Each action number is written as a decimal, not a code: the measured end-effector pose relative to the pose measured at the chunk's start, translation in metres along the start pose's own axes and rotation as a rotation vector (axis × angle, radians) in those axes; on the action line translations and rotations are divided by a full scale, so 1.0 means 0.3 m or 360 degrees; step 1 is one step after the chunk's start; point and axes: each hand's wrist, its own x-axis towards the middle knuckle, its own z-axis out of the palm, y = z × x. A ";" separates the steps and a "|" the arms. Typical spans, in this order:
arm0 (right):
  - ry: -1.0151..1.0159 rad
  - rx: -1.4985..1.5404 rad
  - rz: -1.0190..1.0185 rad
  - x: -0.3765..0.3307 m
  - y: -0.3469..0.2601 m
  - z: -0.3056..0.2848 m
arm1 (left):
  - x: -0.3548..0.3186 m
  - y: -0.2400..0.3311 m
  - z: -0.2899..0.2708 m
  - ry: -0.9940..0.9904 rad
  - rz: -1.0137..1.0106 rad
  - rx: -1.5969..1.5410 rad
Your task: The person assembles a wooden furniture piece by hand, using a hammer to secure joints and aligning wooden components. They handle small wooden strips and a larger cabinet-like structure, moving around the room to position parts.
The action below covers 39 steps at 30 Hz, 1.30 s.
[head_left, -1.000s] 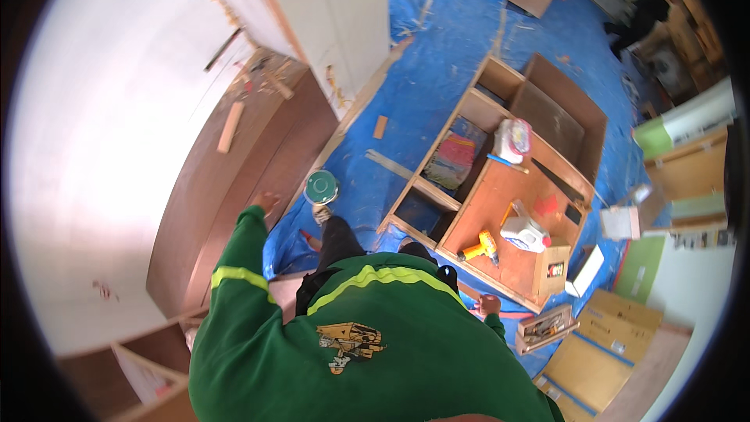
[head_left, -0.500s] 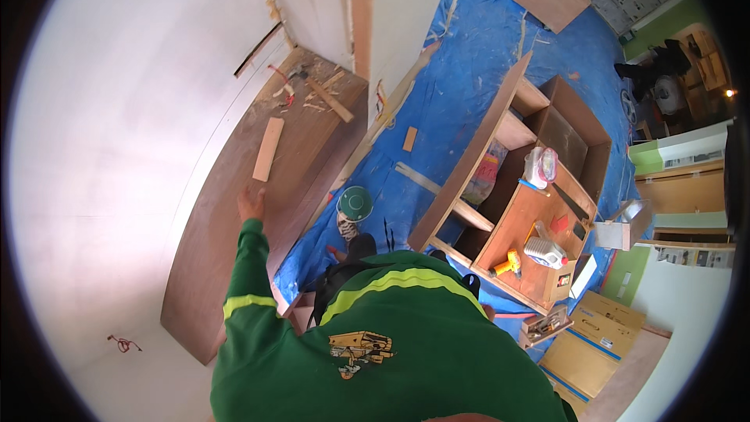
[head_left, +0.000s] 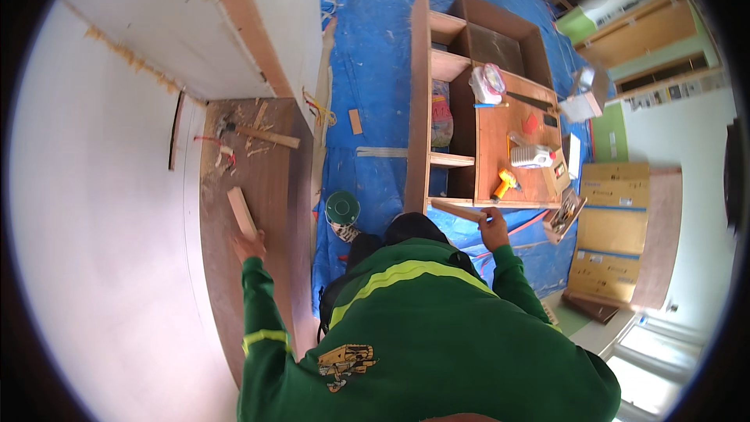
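Note:
My left hand (head_left: 250,245) is closed on the near end of a small pale wood block (head_left: 242,212), which tilts up over the brown wooden bench (head_left: 269,289) along the left wall. My right hand (head_left: 493,230) pinches the end of a thin wooden strip (head_left: 455,209) beside the near end of an open wooden cabinet (head_left: 419,109). Beyond the block, a hammer (head_left: 273,137) with a wooden handle lies among wood shavings, near a red-handled tool or wire (head_left: 226,153) that is too small to tell.
A green round-topped stool or tub (head_left: 342,208) stands by my foot on the blue sheet (head_left: 375,180). On the cabinet lie a yellow drill (head_left: 506,184), a white jug (head_left: 531,156) and a saw (head_left: 530,100). Cardboard (head_left: 613,230) leans at the right.
My left hand, open and short of the block before, now grips and lifts it. My right hand has come into view with the wooden strip. The view has turned to the right.

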 end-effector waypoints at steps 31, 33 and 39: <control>-0.0133 0.0398 0.1077 -0.286 0.626 0.351 | -0.288 1.210 0.245 -0.1086 0.1283 0.0642; -0.0250 0.0302 0.1099 -0.323 0.688 0.346 | -0.305 1.214 0.273 -0.0813 0.1118 0.0299; -0.0386 0.0004 0.0633 -0.171 0.611 0.228 | -0.340 1.219 0.211 -0.1183 0.1272 0.0413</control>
